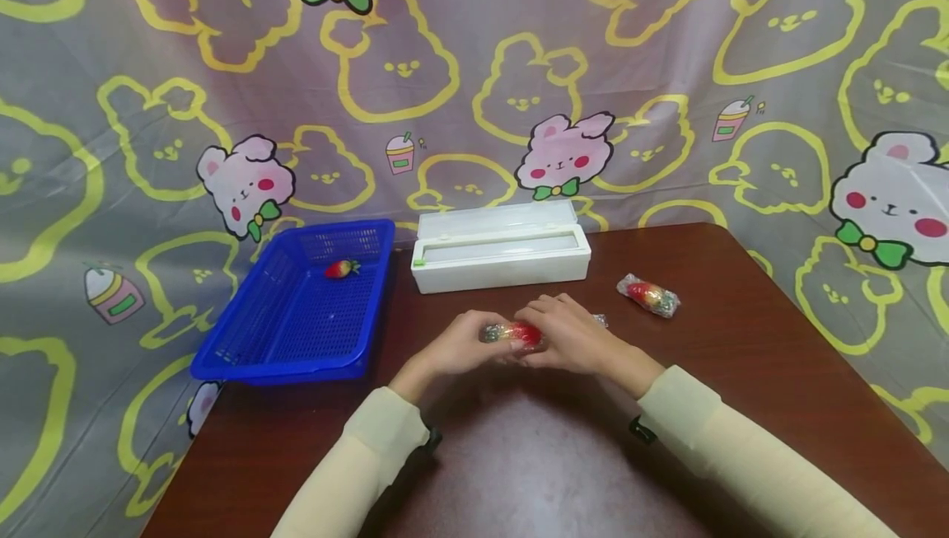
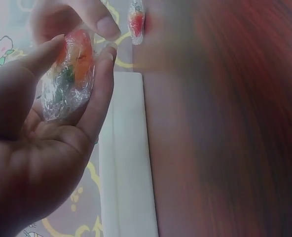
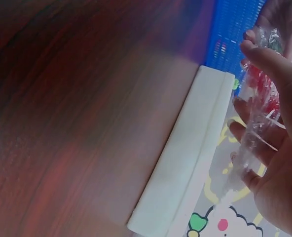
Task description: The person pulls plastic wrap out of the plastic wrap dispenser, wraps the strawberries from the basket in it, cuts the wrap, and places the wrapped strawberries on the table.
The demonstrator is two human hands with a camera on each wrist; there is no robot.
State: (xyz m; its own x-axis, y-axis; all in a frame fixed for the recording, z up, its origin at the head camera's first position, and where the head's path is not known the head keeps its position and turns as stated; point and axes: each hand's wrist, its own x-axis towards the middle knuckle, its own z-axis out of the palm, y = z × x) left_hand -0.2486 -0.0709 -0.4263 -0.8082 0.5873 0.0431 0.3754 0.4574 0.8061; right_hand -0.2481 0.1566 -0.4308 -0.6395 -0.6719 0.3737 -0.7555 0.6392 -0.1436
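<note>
A red strawberry point(image 1: 525, 334) with green leaves is wrapped in clear cling film. My left hand point(image 1: 458, 347) pinches its leafy end between thumb and fingers. From the other side my right hand point(image 1: 574, 339) holds the red end, thumb in front and fingers behind. In the right wrist view, a loose tail of film point(image 3: 249, 143) trails from the strawberry along the right palm. Behind the hands stands a long white cling film box point(image 1: 504, 274) with its lid raised.
A blue plastic basket point(image 1: 374, 295) stands at the left with an unwrapped strawberry point(image 1: 341, 269) inside. Another film-wrapped strawberry point(image 1: 648, 295) lies on the brown table point(image 1: 778, 373) at the right. A patterned curtain point(image 1: 460, 44) hangs close behind the table.
</note>
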